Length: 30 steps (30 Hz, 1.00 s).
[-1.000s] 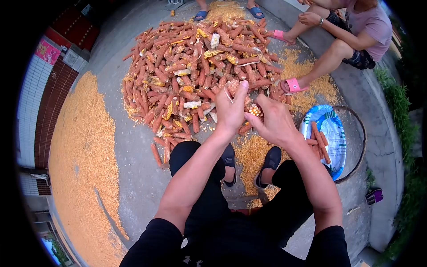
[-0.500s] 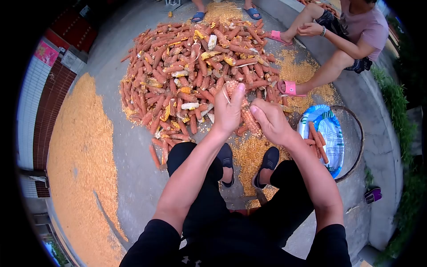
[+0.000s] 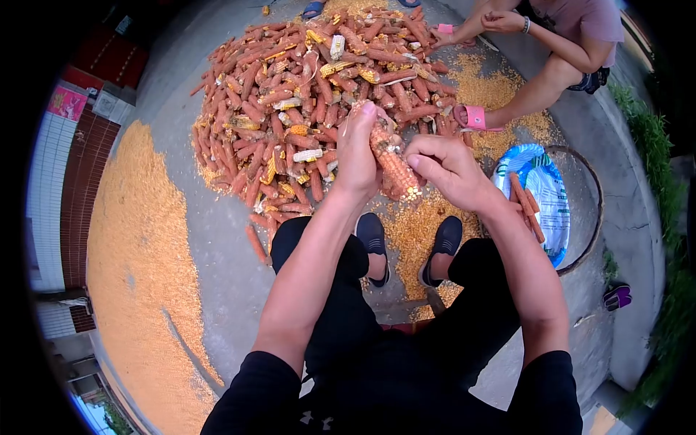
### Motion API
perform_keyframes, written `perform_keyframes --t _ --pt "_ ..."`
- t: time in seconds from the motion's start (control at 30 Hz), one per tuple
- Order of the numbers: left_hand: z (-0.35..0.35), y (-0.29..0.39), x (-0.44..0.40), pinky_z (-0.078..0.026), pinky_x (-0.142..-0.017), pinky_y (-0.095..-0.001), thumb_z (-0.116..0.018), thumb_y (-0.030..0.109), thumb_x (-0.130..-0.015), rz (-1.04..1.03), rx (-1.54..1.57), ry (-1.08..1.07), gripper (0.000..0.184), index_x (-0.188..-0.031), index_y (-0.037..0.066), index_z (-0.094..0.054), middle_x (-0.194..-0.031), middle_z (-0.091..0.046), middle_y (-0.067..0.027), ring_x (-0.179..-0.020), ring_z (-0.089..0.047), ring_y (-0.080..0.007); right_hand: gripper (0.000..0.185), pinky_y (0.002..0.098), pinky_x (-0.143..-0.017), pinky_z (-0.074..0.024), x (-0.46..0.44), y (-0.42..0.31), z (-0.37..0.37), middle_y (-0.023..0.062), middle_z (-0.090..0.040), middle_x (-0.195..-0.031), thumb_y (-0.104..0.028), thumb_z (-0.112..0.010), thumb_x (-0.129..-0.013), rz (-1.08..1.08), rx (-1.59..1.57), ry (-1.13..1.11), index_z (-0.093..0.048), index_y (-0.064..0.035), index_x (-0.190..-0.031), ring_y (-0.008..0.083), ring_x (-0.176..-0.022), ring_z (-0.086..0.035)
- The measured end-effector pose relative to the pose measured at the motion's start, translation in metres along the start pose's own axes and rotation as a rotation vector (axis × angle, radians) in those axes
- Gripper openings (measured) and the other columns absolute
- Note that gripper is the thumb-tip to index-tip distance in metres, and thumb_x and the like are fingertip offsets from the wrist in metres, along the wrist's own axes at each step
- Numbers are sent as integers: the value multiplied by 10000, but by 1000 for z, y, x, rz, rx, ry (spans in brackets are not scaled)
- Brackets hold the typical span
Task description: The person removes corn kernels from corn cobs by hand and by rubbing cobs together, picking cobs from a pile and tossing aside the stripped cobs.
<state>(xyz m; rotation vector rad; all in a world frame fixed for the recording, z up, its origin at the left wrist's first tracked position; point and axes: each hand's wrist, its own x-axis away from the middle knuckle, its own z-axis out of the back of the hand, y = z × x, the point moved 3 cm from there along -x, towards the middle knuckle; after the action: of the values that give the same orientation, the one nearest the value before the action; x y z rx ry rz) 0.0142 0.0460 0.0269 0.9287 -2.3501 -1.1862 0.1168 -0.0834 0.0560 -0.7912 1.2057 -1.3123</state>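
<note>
My left hand (image 3: 360, 148) is wrapped round the upper end of a reddish corn cob (image 3: 394, 163). The cob tilts down to the right, mostly stripped, with a few yellow kernels at its lower tip. My right hand (image 3: 448, 170) is closed, its curled fingers and thumb against the cob's right side; the fingertips are partly hidden. Beyond my hands lies a large pile of cobs (image 3: 290, 109), mostly bare and red, a few with yellow or white kernels. Loose kernels (image 3: 413, 239) cover the ground between my shoes.
A basket lined with a blue and white sack (image 3: 554, 210) holds several cobs at the right. A seated person (image 3: 565, 43) in pink sandals is at the upper right; another person's blue sandals (image 3: 313, 9) show at the top. Spread kernels (image 3: 145, 275) cover the left ground.
The view has tipped slightly downward. My right hand has shifted from the cob's lower end to its side, and more of the cob's length shows between my hands.
</note>
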Motion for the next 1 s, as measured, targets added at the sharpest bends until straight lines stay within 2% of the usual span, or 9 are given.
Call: perform_keyframes --t 0.1,0.33,0.47,0.53,0.67,0.7,0.8,0.83,1.0 --pt "-15 9 2 -248 -497 -312 -453 459 -1031 119 216 74 374 -899 114 -514 -608 -358 11 -509 -280 -132 265 304 -723 -531 -2 2 1 61 -655 -837 -150 -498 -1015 -18 -176 45 -647 46 -917 139 -767 -642" --pt "-6 17 -1 -220 -473 -318 -410 506 -1038 117 419 -223 439 -915 103 -533 -572 -308 17 -482 -237 -125 353 306 -780 -531 3 2 -1 81 -685 -895 -266 -517 -1041 -62 -213 -16 -676 41 -971 151 -841 -665" --pt "-5 17 -3 -243 -489 -308 -460 458 -1029 110 414 -246 366 -895 122 -513 -618 -364 15 -517 -276 -128 331 293 -700 -521 5 -6 -7 61 -660 -816 -266 -564 -1023 -54 -231 7 -675 36 -943 129 -766 -642" --pt "0 12 -7 -251 -476 -311 -476 443 -1029 48 282 -83 355 -898 117 -520 -600 -351 18 -503 -279 -122 332 291 -727 -525 8 -10 -6 53 -647 -849 -284 -580 -1020 -126 -148 -22 -672 32 -977 133 -794 -647" --pt "-1 13 -3 -346 -488 -301 -572 352 -1009 -93 -49 159 256 -903 126 -517 -646 -426 18 -530 -381 -112 343 311 -620 -450 8 -32 -8 74 -551 -730 -312 -670 -956 97 415 22 -606 9 -854 156 -645 -572" --pt "-16 20 4 -427 -527 -283 -627 309 -992 -138 -69 228 221 -912 133 -520 -712 -491 11 -579 -470 -109 342 338 -576 -417 8 -28 -11 88 -508 -700 -271 -648 -964 158 449 63 -549 6 -791 187 -600 -536" --pt "-8 13 2 -538 -666 -297 -560 230 -1032 -96 45 163 177 -1021 58 -598 -901 -651 -39 -722 -633 -134 328 352 -555 -410 5 -10 -10 93 -508 -691 -224 -589 -999 260 388 148 -530 -3 -765 203 -587 -525" --pt "-4 15 3 -553 -668 -315 -553 219 -1035 -49 91 88 179 -1050 47 -596 -911 -660 -43 -744 -650 -141 269 429 -617 -452 8 -13 -9 169 -535 -674 -173 -549 -987 119 268 137 -557 15 -796 317 -637 -593" --pt "-1 14 -4 -552 -609 -324 -574 224 -1025 -24 43 239 179 -1066 53 -604 -898 -663 -55 -729 -659 -148 252 394 -630 -480 8 1 -9 137 -564 -672 -213 -568 -996 -144 -46 189 -626 16 -911 278 -657 -622"
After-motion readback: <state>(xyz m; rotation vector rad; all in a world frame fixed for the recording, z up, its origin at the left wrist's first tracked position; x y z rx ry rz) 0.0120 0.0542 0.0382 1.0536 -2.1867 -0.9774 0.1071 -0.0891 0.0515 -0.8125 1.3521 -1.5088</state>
